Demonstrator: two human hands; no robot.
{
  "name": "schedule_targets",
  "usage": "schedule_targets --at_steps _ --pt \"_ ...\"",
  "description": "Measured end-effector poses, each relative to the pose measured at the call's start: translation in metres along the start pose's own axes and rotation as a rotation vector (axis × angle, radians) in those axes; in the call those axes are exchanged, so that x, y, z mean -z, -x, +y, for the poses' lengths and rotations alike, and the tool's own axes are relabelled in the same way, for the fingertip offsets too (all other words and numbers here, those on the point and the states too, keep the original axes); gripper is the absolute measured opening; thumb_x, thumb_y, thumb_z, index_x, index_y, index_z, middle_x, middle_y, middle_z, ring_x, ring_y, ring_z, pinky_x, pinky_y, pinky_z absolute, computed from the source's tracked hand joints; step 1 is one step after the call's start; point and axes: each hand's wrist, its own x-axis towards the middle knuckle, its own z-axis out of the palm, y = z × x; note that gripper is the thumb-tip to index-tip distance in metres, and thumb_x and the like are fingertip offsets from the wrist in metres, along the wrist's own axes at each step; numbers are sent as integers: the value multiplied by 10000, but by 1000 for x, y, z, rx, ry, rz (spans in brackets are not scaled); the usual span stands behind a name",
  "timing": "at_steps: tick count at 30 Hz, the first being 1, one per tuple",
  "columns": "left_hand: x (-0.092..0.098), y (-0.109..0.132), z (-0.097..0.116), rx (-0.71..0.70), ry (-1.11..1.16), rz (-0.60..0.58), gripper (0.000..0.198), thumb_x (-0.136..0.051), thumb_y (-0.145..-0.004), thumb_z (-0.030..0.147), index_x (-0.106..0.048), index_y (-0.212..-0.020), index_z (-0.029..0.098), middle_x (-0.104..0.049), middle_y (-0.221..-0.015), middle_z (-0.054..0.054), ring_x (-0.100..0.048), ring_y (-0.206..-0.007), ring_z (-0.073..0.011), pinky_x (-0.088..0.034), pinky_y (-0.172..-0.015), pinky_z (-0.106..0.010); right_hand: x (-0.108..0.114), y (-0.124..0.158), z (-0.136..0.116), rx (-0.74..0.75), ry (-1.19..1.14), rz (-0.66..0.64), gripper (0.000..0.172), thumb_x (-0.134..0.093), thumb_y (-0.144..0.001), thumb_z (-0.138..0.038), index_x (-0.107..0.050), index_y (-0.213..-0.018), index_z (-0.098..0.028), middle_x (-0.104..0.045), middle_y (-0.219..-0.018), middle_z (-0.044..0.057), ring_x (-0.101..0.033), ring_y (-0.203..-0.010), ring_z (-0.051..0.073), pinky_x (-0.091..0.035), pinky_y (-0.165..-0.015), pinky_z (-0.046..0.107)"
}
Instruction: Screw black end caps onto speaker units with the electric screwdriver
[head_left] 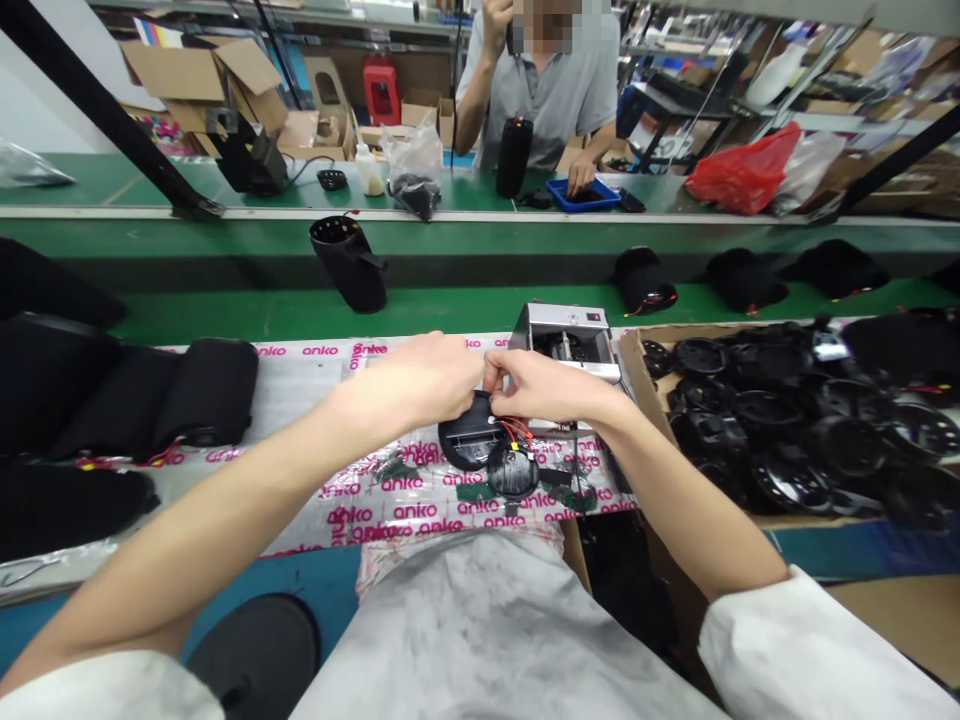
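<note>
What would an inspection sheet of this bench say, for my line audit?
Surface: white plastic sheet printed with pink "anko", green conveyor belt beyond.
Job's things: black oval piece under the hands, round black cap beside it.
Clutter: silver metal fixture; cardboard tray of round black parts; black cylindrical housings at left.
Hands: left hand and right hand both on the black oval piece's upper edge.
Cables: red and yellow wires at the piece and cap.
Surroundings: co-worker across the belt, red plastic bag beyond.

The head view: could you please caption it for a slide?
Left hand and right hand meet over a black disc and red wires.
</note>
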Motion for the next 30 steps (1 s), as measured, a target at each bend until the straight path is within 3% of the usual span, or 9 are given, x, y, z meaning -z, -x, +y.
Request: schedule_targets --at_steps 2,5,13,19,24,27,30 --pt "-3 2 7 -6 -30 62 269 -639 -925 234 -750 -683 198 -634 -593 -80 -682 -677 -273 -481 -732 -384 0 0 0 13 -1 -2 199 -645 -741 -117 -518 -853 -224 -644 -768 -18 -597 -682 159 -395 -614 264" --pt "-3 2 7 -40 21 58 325 -603 -973 305 -737 -692 209 -648 -623 -91 -704 -732 -294 -507 -782 -403 0 1 -1 21 -12 -10 184 -646 -738 -126 -547 -861 -220 -661 -786 -6 -609 -696 167 -402 -617 272" --pt "10 -9 -4 -176 -212 -142 339 -585 -948 209 -652 -616 219 -501 -504 -14 -496 -482 -181 -361 -609 -354 -2 -1 4 -11 -97 -12 195 -654 -718 -135 -578 -879 -215 -660 -766 -20 -616 -611 146 -416 -566 263" --pt "-2 -5 -3 -190 -177 -64 331 -602 -882 95 -572 -575 215 -540 -515 -18 -600 -557 -207 -426 -707 -360 -3 0 4 -35 -140 -31 210 -648 -725 -126 -562 -895 -215 -643 -750 -41 -626 -539 133 -444 -512 257" --pt "-5 -6 -6 -159 -163 -53 261 -650 -871 82 -617 -643 204 -584 -545 -8 -593 -526 -189 -427 -659 -335 -5 -2 8 -7 -155 22 198 -668 -730 -110 -577 -877 -206 -652 -767 -33 -631 -612 123 -444 -555 234" --pt "-5 12 -8 -57 -30 11 271 -625 -998 213 -733 -750 194 -719 -680 -56 -690 -635 -229 -488 -705 -343 -9 8 10 -12 -207 58 115 -683 -843 -187 -628 -943 -200 -712 -866 -3 -662 -616 120 -503 -569 245" --pt "-23 47 -9 99 315 95 349 -535 -1114 439 -825 -1123 245 -851 -1105 -75 -800 -990 -288 -582 -895 -379 -20 30 19 -30 -322 159 207 -664 -998 -399 -660 -1061 -202 -760 -1006 44 -738 -691 147 -613 -663 297"
